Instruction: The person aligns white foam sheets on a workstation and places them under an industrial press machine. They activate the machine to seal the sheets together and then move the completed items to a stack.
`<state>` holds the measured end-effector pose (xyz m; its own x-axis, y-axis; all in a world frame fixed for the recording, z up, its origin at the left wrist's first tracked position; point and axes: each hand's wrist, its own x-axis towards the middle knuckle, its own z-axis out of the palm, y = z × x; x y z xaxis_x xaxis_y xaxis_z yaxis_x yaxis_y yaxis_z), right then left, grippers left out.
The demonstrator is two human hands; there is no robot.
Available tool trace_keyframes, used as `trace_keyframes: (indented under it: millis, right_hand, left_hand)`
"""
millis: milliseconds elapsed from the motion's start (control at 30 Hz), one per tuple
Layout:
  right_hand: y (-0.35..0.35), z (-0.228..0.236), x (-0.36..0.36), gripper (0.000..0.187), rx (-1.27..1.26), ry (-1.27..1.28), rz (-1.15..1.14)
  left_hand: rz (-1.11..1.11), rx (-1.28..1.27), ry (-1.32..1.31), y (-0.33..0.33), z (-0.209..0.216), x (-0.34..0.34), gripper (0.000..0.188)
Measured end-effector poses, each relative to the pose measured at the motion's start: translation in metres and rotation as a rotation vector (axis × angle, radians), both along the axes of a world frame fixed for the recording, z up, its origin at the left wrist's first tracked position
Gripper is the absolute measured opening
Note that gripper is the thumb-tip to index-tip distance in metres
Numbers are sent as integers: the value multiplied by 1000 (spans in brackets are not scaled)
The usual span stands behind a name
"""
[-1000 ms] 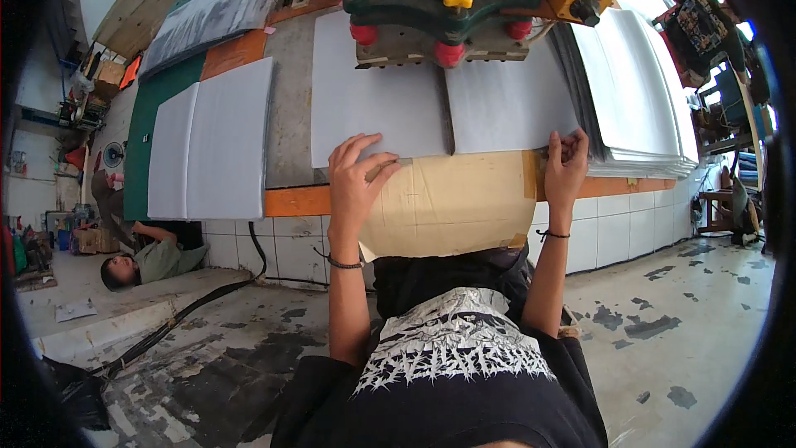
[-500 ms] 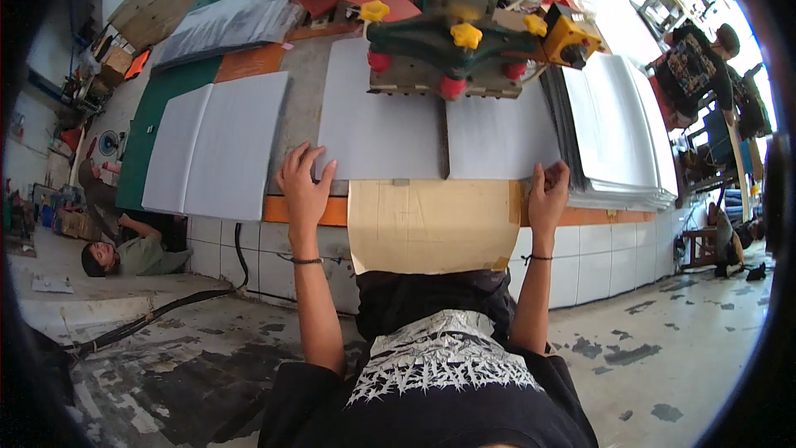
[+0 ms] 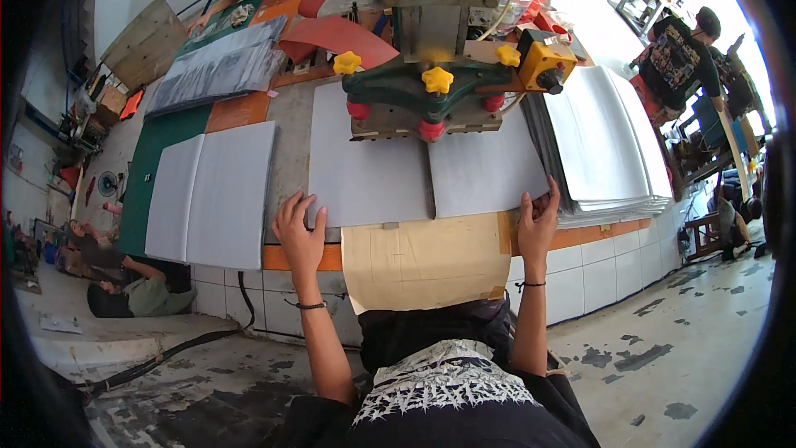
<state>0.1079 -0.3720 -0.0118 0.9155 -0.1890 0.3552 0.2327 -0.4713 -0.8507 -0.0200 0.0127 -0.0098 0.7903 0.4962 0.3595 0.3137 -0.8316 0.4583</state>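
Note:
A white two-panel sheet [image 3: 371, 178] with a dark centre groove lies flat under the green press head [image 3: 427, 87], which has yellow star knobs and red feet. My left hand [image 3: 298, 236] is open at its near left corner, fingers spread over the tabletop and thumb by the sheet's edge. At the near right corner, my right hand [image 3: 539, 222] has its thumb on the front edge and bent fingers at the side, kept apart around the corner. A tan card [image 3: 427, 265] with pencil lines and tape hangs over the table's front edge, between my forearms.
Another white two-panel sheet [image 3: 228, 195] rests at left, with a stack of white sheets [image 3: 609, 145] at right. Behind are a grey streaked stack [image 3: 215, 66], red curved pieces [image 3: 340, 40] and a yellow control box [image 3: 547, 66]. Other people are around the room.
The view has tilted up, so the table appears lower and a person at the far side shows. Both hands stay at the sheet's near corners; the press head looks about the same.

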Motion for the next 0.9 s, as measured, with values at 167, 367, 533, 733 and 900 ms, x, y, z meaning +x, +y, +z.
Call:
trace_keyframes:
  millis: [167,367,533,733,900]
  right_hand:
    - [-4,0,1,52,-49,-38,-15]
    - [0,2,2,51,7,7,-3]
    - [-5,4,-3,51,26,59,14]
    - [-7,-6,2,51,-14,-58,29]
    - [-4,-2,0,52,0,-57,43]
  left_hand:
    - [7,23,9,0,1,1,34]
    - [-29,28,6,9,-14,2,31]
    - [-75,-7,-6,11,-13,-3,31]
    - [-48,75,-7,-4,-5,-2,28]
    - [-46,27,-26,-1,-9,-7,28]
